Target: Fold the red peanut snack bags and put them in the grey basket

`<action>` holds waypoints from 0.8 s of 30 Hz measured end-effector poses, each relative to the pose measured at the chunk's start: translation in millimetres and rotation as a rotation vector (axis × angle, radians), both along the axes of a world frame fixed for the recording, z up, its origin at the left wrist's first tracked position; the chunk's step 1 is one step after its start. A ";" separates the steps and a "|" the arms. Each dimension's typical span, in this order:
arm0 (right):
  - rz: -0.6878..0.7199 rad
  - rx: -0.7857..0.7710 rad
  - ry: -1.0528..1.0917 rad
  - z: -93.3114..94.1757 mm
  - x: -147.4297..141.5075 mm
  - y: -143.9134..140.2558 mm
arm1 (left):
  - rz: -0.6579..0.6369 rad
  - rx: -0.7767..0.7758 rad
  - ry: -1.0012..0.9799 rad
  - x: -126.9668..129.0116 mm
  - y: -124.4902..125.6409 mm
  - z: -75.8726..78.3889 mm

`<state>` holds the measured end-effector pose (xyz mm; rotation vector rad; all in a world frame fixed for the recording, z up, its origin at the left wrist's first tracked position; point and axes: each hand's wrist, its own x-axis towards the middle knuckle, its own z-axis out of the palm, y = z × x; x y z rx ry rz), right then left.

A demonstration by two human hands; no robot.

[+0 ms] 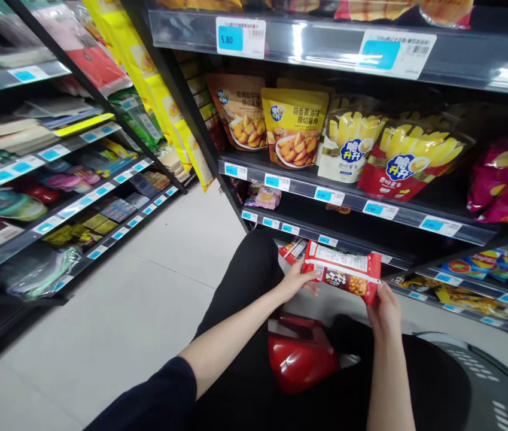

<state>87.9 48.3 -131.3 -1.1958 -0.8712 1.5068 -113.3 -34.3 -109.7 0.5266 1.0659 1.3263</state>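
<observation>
Hands grip one red snack packet (342,272) held flat above the lap, just in front of the lower shelf (325,236): left hand (296,280) closed on its left end, right hand (383,311) closed on its right end. Red basket (301,356) sits below, between the knees.

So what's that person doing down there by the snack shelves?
A person is crouched in a shop aisle, holding a red snack packet with both hands. The left hand grips its left end and the right hand holds its right end, low in front of the bottom shelves. Yellow and red snack bags stand on the shelf above. A red scoop-shaped thing lies near the person's knees, and a dark basket sits at the right.
</observation>
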 end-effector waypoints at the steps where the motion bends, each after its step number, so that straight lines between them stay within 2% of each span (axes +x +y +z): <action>1: -0.009 0.025 -0.170 -1.3 3.6 -0.1 | 0.026 0.012 0.061 -2.8 2.0 1.0; 3: -0.093 0.216 -0.561 0.9 6.5 -2.8 | 0.052 0.024 0.198 -7.5 3.4 2.6; 5: -0.124 0.546 -0.859 8.0 0.4 -9.3 | 0.036 0.008 0.385 -10.2 1.7 3.8; 6: -0.068 0.716 -0.938 12.0 -6.2 -13.7 | 0.007 0.003 0.487 -10.8 0.1 4.4; 7: 0.046 0.858 -0.981 15.6 -14.5 -18.4 | -0.031 0.010 0.581 -11.1 -1.6 5.0; 9: 0.297 1.008 -1.030 19.4 -32.1 -26.7 | -0.123 0.064 0.705 -10.8 -4.8 6.3; 11: 0.443 1.007 -1.078 18.4 -45.4 -31.6 | -0.198 0.116 0.729 -10.0 -6.7 7.4; 14: 0.502 0.929 -1.093 12.9 -51.4 -32.4 | -0.228 0.108 0.719 -9.3 -6.0 7.7; 19: 0.447 0.906 -1.188 8.0 -52.3 -35.8 | -0.067 0.118 0.942 -11.7 1.5 6.2; 21: 0.389 0.924 -1.276 7.3 -58.2 -41.2 | -0.009 0.102 0.945 -12.2 3.3 5.9; 24: 0.307 1.014 -1.384 9.3 -69.8 -49.4 | 0.009 0.080 0.916 -10.2 2.3 6.2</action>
